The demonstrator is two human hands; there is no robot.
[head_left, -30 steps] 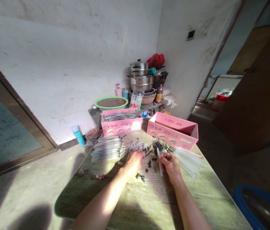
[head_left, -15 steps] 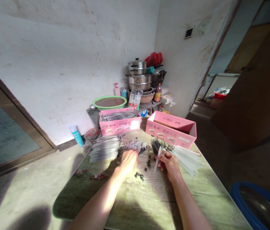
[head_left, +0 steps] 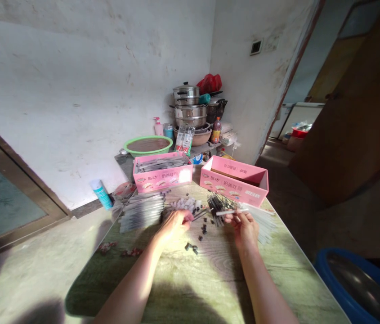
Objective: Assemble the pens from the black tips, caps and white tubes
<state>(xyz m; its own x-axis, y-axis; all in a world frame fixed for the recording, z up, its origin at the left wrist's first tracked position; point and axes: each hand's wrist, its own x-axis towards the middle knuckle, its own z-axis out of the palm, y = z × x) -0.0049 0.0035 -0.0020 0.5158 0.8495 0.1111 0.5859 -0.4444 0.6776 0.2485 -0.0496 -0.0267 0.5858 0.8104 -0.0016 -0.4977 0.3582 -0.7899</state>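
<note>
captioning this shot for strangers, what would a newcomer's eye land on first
Probably the two bright pink boxes toward the far end of the table, the left one filled with slender greyish pieces. Behind them, a tall stack of steel pots rises near the wall corner. Closer in, the right hand holds a pale tube near a cluster of thin black sticks.
</note>
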